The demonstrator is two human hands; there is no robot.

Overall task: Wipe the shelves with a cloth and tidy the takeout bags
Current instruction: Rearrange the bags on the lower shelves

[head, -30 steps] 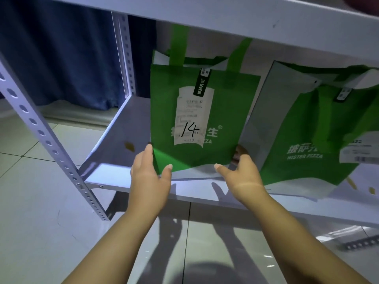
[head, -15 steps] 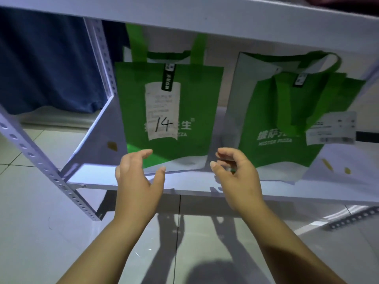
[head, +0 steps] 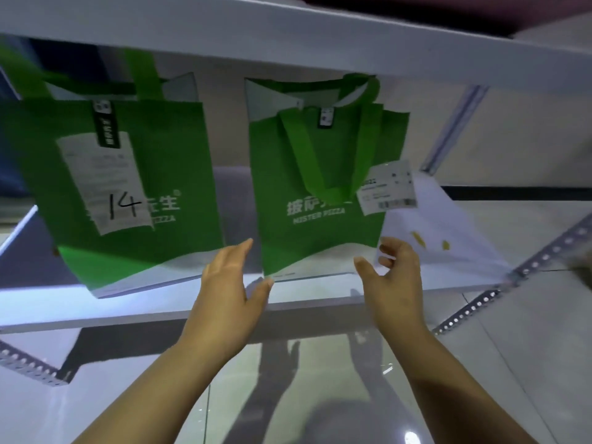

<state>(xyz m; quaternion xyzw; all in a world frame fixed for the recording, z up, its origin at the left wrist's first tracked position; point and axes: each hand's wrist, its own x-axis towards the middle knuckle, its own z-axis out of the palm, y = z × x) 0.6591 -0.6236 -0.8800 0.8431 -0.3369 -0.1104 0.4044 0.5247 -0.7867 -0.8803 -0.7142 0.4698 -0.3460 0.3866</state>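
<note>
A green cloth bag marked 14 (head: 128, 187) stands on the white metal shelf (head: 153, 310). Next, the left hand (head: 229, 290), fingers straight, is beside the bottom left corner of a second green cloth bag (head: 317, 232). The right hand (head: 395, 283), loosely bent and empty, is beside its bottom right corner.

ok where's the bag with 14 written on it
In the head view the bag marked 14 stands at the left of the lower shelf, left of the other green bag, with the left hand near its lower right corner.
</note>
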